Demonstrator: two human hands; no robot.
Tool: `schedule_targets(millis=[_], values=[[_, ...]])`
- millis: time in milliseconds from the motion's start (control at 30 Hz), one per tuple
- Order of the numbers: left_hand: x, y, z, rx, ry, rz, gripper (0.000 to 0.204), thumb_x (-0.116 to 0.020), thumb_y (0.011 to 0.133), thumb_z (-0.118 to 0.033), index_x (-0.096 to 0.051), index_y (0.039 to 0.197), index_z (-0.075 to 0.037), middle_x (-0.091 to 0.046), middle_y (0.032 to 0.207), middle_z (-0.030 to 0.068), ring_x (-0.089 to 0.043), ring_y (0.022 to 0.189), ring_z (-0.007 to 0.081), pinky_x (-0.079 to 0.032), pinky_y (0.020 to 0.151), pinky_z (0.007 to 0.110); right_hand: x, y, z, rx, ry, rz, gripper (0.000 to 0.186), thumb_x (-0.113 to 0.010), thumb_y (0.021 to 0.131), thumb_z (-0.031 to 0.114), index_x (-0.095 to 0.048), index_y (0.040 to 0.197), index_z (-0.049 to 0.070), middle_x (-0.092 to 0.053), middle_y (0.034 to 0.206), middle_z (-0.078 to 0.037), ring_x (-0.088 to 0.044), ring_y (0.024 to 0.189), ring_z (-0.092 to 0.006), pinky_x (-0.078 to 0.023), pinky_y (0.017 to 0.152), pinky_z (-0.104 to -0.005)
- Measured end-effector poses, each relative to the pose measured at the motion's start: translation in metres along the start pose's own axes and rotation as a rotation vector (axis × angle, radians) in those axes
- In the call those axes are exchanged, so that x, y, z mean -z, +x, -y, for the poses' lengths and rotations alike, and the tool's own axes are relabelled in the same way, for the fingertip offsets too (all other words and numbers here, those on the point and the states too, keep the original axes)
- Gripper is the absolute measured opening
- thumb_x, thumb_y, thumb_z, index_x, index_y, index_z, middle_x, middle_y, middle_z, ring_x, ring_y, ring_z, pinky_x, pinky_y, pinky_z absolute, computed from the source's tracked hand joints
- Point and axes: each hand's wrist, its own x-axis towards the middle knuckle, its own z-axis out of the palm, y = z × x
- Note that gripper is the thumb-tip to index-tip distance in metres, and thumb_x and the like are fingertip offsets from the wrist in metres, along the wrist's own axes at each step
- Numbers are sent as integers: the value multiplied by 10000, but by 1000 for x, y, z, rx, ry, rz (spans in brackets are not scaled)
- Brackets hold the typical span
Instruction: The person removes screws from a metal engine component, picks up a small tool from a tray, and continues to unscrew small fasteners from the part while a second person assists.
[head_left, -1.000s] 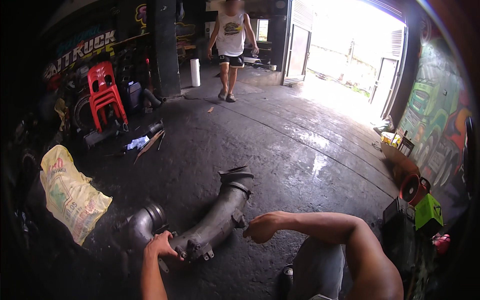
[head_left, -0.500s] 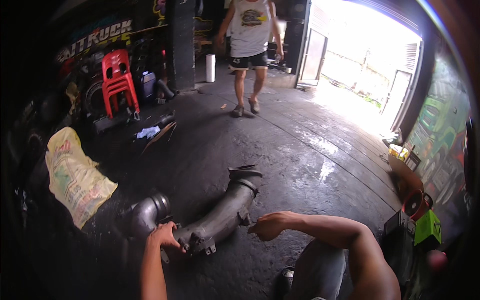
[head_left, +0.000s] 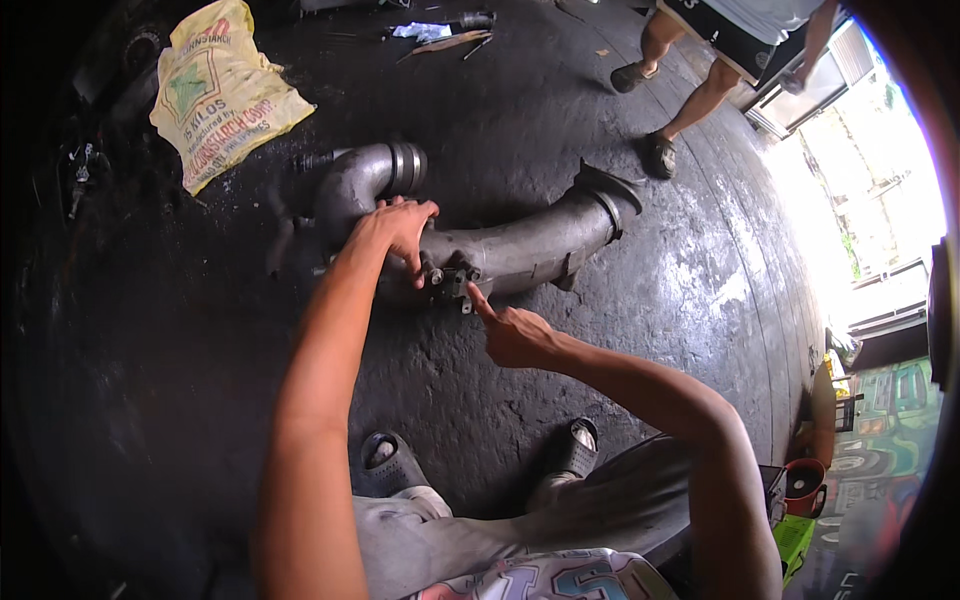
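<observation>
A dark grey curved metal pipe (head_left: 500,250) lies on the floor in front of me. Its elbow end (head_left: 352,185) bends away at the left, and a flared collar tops its right end. My left hand (head_left: 398,235) grips the pipe near the elbow, thumb and fingers spread around it. A small bracket with bolts (head_left: 458,282) sticks out from the near side, just right of that hand. My right hand (head_left: 518,335) has its index finger stretched out to the bracket, the tip at or touching it. The other right fingers are curled, with nothing visible in them.
A printed yellow sack (head_left: 225,100) lies at the upper left. Another person (head_left: 700,90) stands at the upper right, legs and one arm in view. Beyond the pipe are a pale rag (head_left: 422,32) and a strip of debris. A green box (head_left: 793,545) sits at lower right.
The view has tilted down and turned. My right hand has gone from apart from the pipe to its bracket, index finger now extended. My left hand stays on the pipe. The other person has come nearer.
</observation>
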Motion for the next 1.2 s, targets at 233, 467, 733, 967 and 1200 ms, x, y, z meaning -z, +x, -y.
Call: schedule_targets(millis=[233, 467, 733, 967, 1200], values=[[0, 7, -3, -8, 2, -21, 1248, -975, 352, -301, -382, 1435, -119, -527, 1372, 137, -437, 1300, 358, -347, 1075, 518, -20, 20, 0, 13, 47, -218, 947, -571, 747, 99, -22, 1486, -122, -570, 546, -184, -604, 490, -327, -458, 452, -437], [5, 10, -3, -19, 9, -17, 1294, -972, 329, -332, -373, 1458, -132, -510, 1408, 126, -424, 1311, 361, -344, 1078, 484, 15, 10, -17, 98, -185, -17, 893, -559, 730, 87, -153, 1514, -49, -555, 540, -144, -569, 469, -294, -473, 480, -408], [-11, 8, 17, 1, -41, -10, 1279, -967, 321, -367, -396, 1446, -157, -542, 1356, 158, -433, 1296, 378, -359, 1055, 536, 102, -102, 36, 124, -265, 207, 680, -528, 790, 72, -380, 1450, 3, -669, 775, -189, -666, 637, -349, -537, 596, -455], [-12, 21, 12, -42, -94, -36, 1256, -963, 326, -443, -428, 1419, -135, -544, 1358, 152, -450, 1295, 385, -348, 1079, 549, 113, -165, 33, -79, -272, 210, 464, -542, 848, 174, -544, 1309, 116, -689, 923, -182, -679, 820, -354, -544, 741, -450], [-12, 1, 18, -9, -112, 57, 1184, -965, 314, -461, -498, 1346, -113, -597, 1283, 146, -522, 1221, 372, -422, 1017, 502, 101, -144, -12, -66, -333, 185, 420, -532, 846, 192, -596, 1259, 152, -698, 938, -165, -681, 883, -329, -532, 803, -462]])
